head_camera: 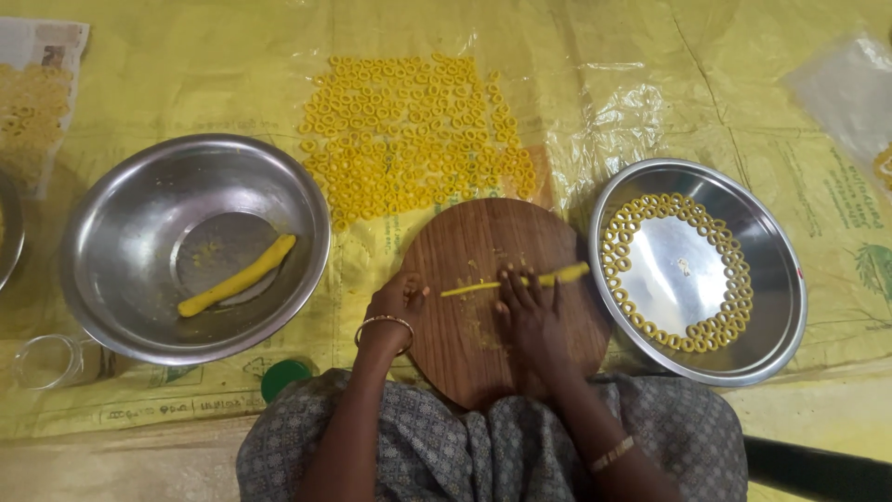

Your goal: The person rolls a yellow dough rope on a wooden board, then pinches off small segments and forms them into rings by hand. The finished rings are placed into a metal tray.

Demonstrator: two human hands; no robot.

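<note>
A round wooden board (492, 242) lies in front of me. My right hand (530, 311) presses flat on a thin yellow dough rope (469, 288) stretched across the board; the rope's thicker end pokes out to the right of my fingers. My left hand (398, 307) rests at the board's left edge, fingers curled, touching the wood and holding nothing. A bangle circles each wrist.
A steel bowl (121, 232) on the left holds a thick yellow dough roll (237, 275). A steel plate (771, 307) on the right carries dough rings (641, 209) along its rim. Many more rings (409, 130) lie on the yellow plastic sheet (632, 84). A green lid (282, 376) and a glass jar (42, 361) sit near left.
</note>
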